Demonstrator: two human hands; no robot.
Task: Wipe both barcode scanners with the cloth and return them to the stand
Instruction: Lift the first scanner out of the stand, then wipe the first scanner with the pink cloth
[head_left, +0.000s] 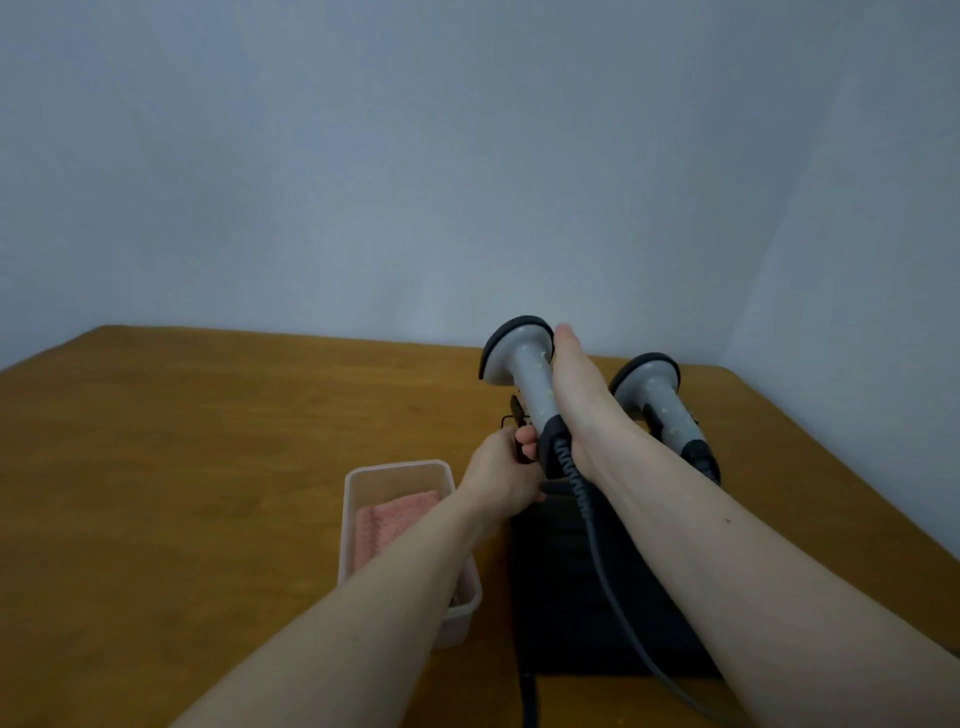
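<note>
We work at a wooden worktop (208, 441) set in a corner. Our right hand (576, 400) lies along the grey body of the left scanner (524, 369), fingers extended up toward its head; the far side of the grip is hidden, so we cannot tell how far the hand closes round it. The scanner stands head-up and tilted slightly left, with its coiled cable (576, 488) trailing down toward us across the dark stand (582, 582). We judge that this upright hold keeps the cable slack and the handle in line with its cradle.

Our left hand (498, 473) is curled closed at the base of the handle, where thin black wire parts of the stand show. We judge it either steadies the stand or guides the handle end; which one it grips cannot be told.

The right scanner (649, 389) sits in the stand, head up, just beside our right forearm and apart from both hands.

The pink cloth (395, 519) lies in a clear tray (358, 519) to the left of the stand, untouched by either hand. It is kept near so that the left hand can reach it without crossing the cable. Pale specks show on both scanner bodies, so we judge that wiping is not yet done.
</note>
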